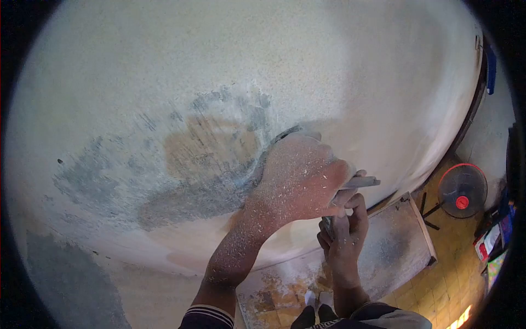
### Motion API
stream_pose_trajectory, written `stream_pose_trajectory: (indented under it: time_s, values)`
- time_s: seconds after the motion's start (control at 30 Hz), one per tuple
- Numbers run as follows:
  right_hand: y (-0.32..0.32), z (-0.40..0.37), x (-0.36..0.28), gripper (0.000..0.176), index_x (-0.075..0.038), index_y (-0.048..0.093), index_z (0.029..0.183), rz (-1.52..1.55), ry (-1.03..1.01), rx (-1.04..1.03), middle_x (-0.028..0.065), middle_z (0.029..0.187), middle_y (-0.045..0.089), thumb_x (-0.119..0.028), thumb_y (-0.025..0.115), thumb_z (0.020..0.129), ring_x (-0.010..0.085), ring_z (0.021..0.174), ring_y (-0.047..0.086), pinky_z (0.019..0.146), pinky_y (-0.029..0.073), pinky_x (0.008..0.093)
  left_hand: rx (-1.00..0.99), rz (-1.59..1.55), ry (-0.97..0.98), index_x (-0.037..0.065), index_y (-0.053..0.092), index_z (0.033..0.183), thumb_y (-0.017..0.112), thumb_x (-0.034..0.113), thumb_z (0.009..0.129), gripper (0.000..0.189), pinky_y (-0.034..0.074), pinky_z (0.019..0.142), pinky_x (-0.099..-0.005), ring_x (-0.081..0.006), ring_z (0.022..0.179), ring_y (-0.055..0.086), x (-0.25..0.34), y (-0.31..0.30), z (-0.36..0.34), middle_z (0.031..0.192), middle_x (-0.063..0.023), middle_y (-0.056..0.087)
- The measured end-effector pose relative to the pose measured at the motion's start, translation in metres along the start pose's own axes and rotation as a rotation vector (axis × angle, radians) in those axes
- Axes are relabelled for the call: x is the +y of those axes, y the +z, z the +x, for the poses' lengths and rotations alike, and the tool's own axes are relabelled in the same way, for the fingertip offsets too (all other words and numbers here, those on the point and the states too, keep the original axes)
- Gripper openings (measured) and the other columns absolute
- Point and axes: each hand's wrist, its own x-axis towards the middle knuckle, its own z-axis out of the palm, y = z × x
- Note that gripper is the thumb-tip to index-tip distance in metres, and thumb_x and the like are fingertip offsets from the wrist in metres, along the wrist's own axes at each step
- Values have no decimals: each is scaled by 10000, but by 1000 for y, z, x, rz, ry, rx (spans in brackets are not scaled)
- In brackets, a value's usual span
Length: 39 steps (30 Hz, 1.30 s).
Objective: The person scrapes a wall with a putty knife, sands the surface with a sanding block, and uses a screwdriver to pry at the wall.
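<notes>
My left hand, its back and forearm speckled with pale dust, is closed in front of a pale wall. From its right side sticks a flat grey strip, gripped in the fingers. A dark curved edge shows past the knuckles, close to the wall. Just below, my right hand is raised with bent fingers, its fingertips right at the underside of the left hand. What it pinches I cannot tell. To the left of the hands spreads a scraped patch with grey streaks and a brown area.
A dusty board lies low on the right, over a yellowish tiled floor. Beyond it stands a fan with a red rim. Colourful items are piled at the far right. My feet show below.
</notes>
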Motion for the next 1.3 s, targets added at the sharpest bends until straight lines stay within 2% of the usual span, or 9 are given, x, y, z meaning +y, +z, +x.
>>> stream_pose_trajectory:
  time_s: [0.37, 0.43, 0.57, 0.77, 0.87, 0.97, 1.07, 1.17, 1.3]
  values:
    - [7, -5, -4, 186, -71, 438, 1041, 31, 33, -54, -25, 638, 490, -220, 550, 1052, 30, 482, 421, 427, 315, 230, 30, 250, -33, 166, 752, 954, 662, 450, 854, 313, 513, 828, -434, -287, 811, 698, 1, -7, -8, 790, -127, 704]
    - [4, -12, 2, 186, -74, 432, 1052, -40, -7, -45, -24, 638, 489, -220, 548, 1052, 32, 483, 421, 428, 314, 231, 174, 235, 117, 118, 751, 1004, 706, 475, 841, 394, 537, 824, -454, -309, 843, 701, -3, -2, -14, 854, -155, 704]
    - [11, -3, -3, 197, -73, 426, 1070, 17, -69, -44, -16, 657, 500, -226, 547, 1052, 36, 494, 428, 430, 317, 231, -92, 204, -63, 101, 763, 1011, 715, 490, 838, 429, 555, 799, -461, -311, 854, 708, 12, -38, -3, 873, -150, 717]
    - [14, -11, 2, 195, -72, 416, 1050, -65, -29, -40, -18, 668, 500, -224, 539, 1056, 30, 511, 434, 429, 311, 230, 291, 287, 226, 108, 775, 915, 727, 498, 810, 406, 553, 722, -457, -280, 754, 701, -7, -8, -15, 716, -116, 695]
    - [27, 7, -17, 195, -78, 410, 1049, 43, -57, -2, -17, 665, 505, -227, 535, 1058, 27, 501, 425, 423, 306, 229, -23, 246, -4, 99, 763, 953, 731, 514, 813, 440, 549, 746, -438, -260, 781, 700, 12, -49, 0, 787, -121, 704]
    - [22, -15, -15, 197, -84, 405, 1060, 24, 61, -27, -18, 650, 499, -233, 534, 1059, 29, 482, 414, 414, 300, 227, 92, 253, 62, 86, 761, 930, 730, 524, 817, 453, 543, 783, -428, -256, 827, 693, 4, -24, -14, 816, -125, 703]
    - [15, -1, -11, 209, -90, 401, 1067, 32, 27, -48, -20, 632, 490, -248, 538, 1059, 31, 461, 404, 406, 296, 224, -104, 235, -33, 80, 742, 897, 736, 528, 811, 456, 531, 807, -435, -260, 873, 677, 15, -44, -3, 849, -141, 691]
    - [28, 9, -24, 214, -95, 401, 1062, 76, -13, 4, -26, 621, 481, -260, 537, 1060, 32, 454, 400, 401, 295, 223, 196, 198, 87, 88, 738, 880, 734, 502, 825, 417, 533, 793, -438, -271, 848, 668, 3, -33, -1, 797, -125, 672]
    - [13, -2, -14, 201, -101, 404, 1053, 41, 63, -56, -25, 628, 480, -258, 529, 1061, 31, 453, 399, 398, 299, 224, 89, 267, 24, 89, 738, 918, 723, 464, 841, 383, 530, 780, -446, -271, 842, 670, 10, -30, -8, 786, -132, 666]
